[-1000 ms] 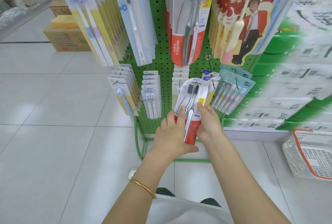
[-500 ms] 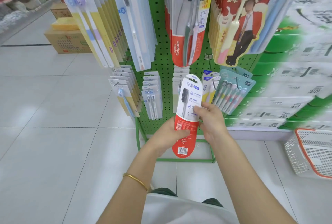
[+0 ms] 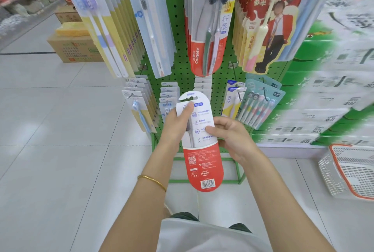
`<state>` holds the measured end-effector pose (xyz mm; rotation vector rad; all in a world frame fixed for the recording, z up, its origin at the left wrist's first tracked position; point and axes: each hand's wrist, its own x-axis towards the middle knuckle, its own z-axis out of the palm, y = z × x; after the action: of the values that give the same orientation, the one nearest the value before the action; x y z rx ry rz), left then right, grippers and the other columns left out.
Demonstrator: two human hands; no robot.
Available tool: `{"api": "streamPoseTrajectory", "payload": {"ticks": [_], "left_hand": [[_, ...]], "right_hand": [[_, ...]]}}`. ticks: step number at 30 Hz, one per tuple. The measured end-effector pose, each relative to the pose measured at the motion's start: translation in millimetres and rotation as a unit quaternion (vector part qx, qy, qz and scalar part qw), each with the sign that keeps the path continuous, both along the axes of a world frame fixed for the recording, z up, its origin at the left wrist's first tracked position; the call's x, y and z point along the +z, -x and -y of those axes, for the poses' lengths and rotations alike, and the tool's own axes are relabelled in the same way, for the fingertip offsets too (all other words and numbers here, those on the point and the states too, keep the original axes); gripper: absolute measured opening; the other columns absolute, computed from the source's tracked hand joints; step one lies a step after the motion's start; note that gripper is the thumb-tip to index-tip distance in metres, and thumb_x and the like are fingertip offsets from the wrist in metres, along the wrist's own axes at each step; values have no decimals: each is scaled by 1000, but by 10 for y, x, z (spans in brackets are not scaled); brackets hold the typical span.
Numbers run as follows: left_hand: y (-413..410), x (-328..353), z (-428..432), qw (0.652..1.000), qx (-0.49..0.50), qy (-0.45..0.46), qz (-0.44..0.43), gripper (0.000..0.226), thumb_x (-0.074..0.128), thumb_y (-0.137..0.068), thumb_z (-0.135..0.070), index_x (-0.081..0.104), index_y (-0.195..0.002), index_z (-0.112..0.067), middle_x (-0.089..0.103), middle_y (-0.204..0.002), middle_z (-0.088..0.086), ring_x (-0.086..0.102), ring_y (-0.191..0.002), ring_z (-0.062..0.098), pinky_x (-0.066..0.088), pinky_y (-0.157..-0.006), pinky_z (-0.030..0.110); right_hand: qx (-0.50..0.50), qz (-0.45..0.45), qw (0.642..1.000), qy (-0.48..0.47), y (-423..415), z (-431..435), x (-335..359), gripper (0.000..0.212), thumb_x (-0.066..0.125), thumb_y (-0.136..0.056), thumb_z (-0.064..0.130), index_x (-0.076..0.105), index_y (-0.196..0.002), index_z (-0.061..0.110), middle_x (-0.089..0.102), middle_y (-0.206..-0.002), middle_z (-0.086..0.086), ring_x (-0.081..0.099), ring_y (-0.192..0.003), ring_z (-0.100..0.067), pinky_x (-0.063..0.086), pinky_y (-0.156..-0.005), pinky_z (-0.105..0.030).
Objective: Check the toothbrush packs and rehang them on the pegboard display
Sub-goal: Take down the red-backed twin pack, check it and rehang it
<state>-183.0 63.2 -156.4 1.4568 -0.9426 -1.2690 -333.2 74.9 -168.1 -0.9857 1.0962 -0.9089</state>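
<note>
I hold a red and white Colgate toothbrush pack point(image 3: 202, 156) upright in front of the green pegboard point(image 3: 178, 65), its printed back with barcode facing me. My left hand point(image 3: 176, 128) grips its left edge, thumb pressed on the white upper part. My right hand point(image 3: 232, 136) pinches the right edge at mid height. The pack's hang hole at the top is free of any peg. More Colgate packs point(image 3: 206, 29) hang on the board above.
Yellow toothbrush packs point(image 3: 113, 35), blue-white packs point(image 3: 149, 29) and canban packs point(image 3: 261, 25) hang along the upper row. Smaller packs point(image 3: 261, 106) hang lower down. A white and orange basket point(image 3: 354, 173) sits on the floor at right, cardboard boxes point(image 3: 74, 49) at back left.
The pack was turned from its front to its printed back and came nearer to me. My left thumb slid up onto the white upper part.
</note>
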Motion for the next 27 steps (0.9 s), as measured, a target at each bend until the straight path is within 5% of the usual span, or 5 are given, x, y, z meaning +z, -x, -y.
{"api": "streamPoseTrajectory", "payload": {"ticks": [5,10,16,19,27], "left_hand": [[-44,91,96,1000,18,20,4,31,62,-91,-34,60,-111,-10,71,-101,4,68,-91,19,55,-81,40],[-54,102,131,999,-8,9,-39,28,60,-93,-30,63,-111,-9,72,-106,7,67,-101,25,51,-93,51],[9,187,141,985,-41,13,-169,33,51,-98,-23,54,-124,-3,67,-111,12,65,-99,24,53,-81,40],[41,250,171,976,-66,22,-206,31,51,-97,-23,52,-120,-3,65,-102,9,62,-93,22,50,-79,38],[186,644,233,986,-122,90,-71,43,49,-95,-43,58,-119,-8,63,-107,5,61,-96,20,49,-82,37]], "right_hand": [[9,3,1000,-6,15,23,45,11,64,-85,4,68,-95,7,72,-92,-11,65,-84,-29,48,-88,-49],[15,26,1000,-2,42,-7,53,7,65,-85,14,69,-90,10,73,-86,-5,66,-75,-17,51,-73,-32],[72,96,992,-44,69,-25,19,69,77,-67,54,65,-117,9,62,-124,-18,58,-107,-29,43,-97,-46],[115,149,981,-53,63,-18,17,69,83,-52,59,72,-108,21,65,-120,-13,62,-109,-28,49,-95,-43],[87,44,993,70,88,80,402,99,84,-50,57,52,-128,4,59,-119,-13,62,-110,-28,51,-91,-44]]}}
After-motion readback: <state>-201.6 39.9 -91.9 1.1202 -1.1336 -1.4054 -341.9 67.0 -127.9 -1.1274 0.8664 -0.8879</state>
